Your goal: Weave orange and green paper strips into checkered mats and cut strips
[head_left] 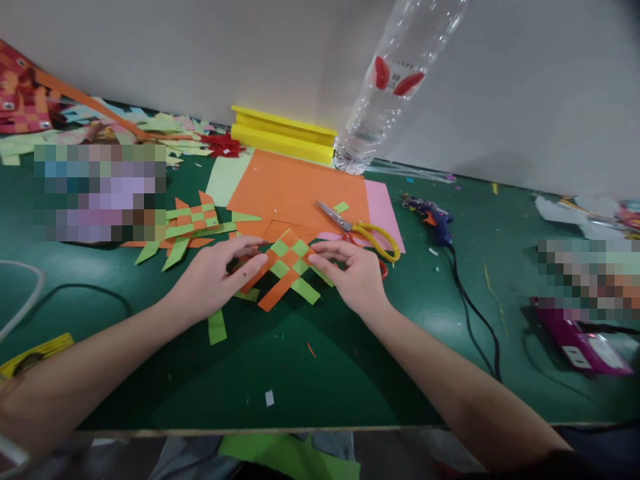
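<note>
A small woven mat of orange and light-green paper strips [289,268] lies on the green table [320,373] in front of me. My left hand [215,280] rests flat on its left side, fingers pressing the strips. My right hand [350,270] pinches the mat's right edge with fingertips. A second woven piece in the same colours [193,223] lies further left. Loose green strips [217,327] lie near my left wrist.
Yellow-handled scissors [367,235] lie on an orange sheet [295,190] over pink paper. A clear plastic bottle [395,80], yellow folded card [283,133], blue glue gun [434,219] with black cord, purple device [580,343] and paper scraps at far left surround the work area.
</note>
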Action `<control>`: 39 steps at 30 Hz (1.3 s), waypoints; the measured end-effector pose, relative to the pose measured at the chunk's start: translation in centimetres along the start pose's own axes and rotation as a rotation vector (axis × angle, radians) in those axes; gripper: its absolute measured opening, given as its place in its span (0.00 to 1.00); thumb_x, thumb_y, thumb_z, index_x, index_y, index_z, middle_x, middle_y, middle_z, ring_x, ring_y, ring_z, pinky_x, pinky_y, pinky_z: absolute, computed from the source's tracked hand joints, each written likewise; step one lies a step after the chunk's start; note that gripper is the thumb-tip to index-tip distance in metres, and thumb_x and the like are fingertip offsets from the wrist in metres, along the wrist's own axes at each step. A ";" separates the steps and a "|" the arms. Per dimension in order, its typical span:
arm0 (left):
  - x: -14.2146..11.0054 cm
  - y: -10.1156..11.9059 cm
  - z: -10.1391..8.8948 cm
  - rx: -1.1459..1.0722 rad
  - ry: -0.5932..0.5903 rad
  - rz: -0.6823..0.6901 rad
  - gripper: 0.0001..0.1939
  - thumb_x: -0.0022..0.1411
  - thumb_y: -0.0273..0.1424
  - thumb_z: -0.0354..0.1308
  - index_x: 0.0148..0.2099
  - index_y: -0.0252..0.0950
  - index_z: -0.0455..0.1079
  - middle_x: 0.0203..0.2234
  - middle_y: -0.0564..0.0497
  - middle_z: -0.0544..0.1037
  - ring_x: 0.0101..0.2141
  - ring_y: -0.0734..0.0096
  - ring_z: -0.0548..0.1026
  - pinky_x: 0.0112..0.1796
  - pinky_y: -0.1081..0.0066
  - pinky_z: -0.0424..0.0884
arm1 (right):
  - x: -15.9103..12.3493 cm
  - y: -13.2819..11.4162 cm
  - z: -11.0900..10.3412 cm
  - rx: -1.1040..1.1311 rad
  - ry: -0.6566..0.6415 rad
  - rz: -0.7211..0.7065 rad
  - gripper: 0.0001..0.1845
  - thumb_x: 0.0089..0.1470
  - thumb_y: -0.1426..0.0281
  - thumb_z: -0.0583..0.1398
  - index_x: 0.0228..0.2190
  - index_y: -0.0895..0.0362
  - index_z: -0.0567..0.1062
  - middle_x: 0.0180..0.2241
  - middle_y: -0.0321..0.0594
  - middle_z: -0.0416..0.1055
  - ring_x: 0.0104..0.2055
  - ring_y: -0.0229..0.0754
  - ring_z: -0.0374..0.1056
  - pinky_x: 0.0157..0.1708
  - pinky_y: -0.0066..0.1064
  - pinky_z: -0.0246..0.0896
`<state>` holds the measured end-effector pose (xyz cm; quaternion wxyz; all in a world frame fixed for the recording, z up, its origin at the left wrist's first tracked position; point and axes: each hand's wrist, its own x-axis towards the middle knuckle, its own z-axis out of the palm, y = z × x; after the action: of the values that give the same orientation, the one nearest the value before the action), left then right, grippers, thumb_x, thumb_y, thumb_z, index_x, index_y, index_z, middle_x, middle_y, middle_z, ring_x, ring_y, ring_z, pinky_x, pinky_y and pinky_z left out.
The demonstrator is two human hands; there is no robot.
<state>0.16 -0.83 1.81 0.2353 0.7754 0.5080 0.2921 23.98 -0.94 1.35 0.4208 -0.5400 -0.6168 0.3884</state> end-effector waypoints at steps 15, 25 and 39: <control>0.5 0.1 -0.5 -0.411 0.087 -0.228 0.12 0.61 0.39 0.60 0.31 0.36 0.75 0.26 0.50 0.82 0.26 0.68 0.78 0.26 0.71 0.75 | 0.8 0.1 -0.8 -0.072 0.080 -0.114 0.09 0.49 0.63 0.66 0.33 0.54 0.79 0.33 0.39 0.81 0.35 0.43 0.77 0.37 0.37 0.73; 0.7 -0.7 0.1 -0.684 0.187 -0.401 0.10 0.56 0.39 0.64 0.30 0.38 0.75 0.23 0.50 0.79 0.27 0.64 0.78 0.28 0.69 0.75 | 2.2 1.0 -6.8 -0.905 0.180 -0.094 0.18 0.53 0.61 0.61 0.43 0.58 0.75 0.44 0.52 0.75 0.49 0.57 0.69 0.47 0.49 0.66; 1.3 -0.9 -0.1 -0.903 0.338 -0.463 0.08 0.53 0.33 0.68 0.32 0.36 0.74 0.26 0.53 0.75 0.25 0.73 0.75 0.28 0.75 0.70 | 1.7 2.3 -7.8 -0.752 0.158 -0.103 0.22 0.54 0.63 0.62 0.50 0.55 0.68 0.53 0.51 0.66 0.56 0.56 0.65 0.51 0.51 0.65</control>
<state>-0.08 0.74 1.59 0.5190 0.4066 0.5203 0.5427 31.97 1.16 2.00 0.2586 -0.6531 -0.7082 0.0710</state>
